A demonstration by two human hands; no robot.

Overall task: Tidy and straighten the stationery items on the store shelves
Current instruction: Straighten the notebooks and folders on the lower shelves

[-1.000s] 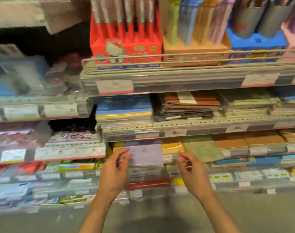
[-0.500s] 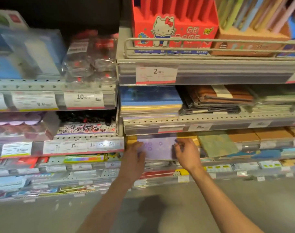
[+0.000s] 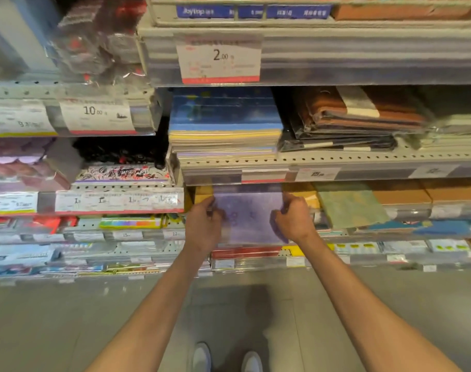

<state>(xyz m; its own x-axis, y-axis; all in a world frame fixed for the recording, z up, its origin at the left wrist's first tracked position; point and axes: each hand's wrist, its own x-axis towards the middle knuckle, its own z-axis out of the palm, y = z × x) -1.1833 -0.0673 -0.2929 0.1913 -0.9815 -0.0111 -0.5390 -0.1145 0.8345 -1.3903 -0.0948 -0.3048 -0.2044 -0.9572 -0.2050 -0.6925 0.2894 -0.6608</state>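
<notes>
Both hands have closed in on the purple notebook (image 3: 249, 218) since a second ago, when they hovered apart in front of it. Now the left hand (image 3: 202, 228) grips its left edge, fingers curled round the side, and the right hand (image 3: 293, 221) pinches its right edge, index finger stretched up to the top corner. Both forearms reach straight forward from below. That notebook lies flat on the third shelf, its front edge jutting past the shelf lip, its back end tucked under the shelf rail (image 3: 336, 173) above. A yellow stack (image 3: 203, 193) sits just beside it on the left, and a green notebook (image 3: 350, 208) lies tilted nearby on the right.
</notes>
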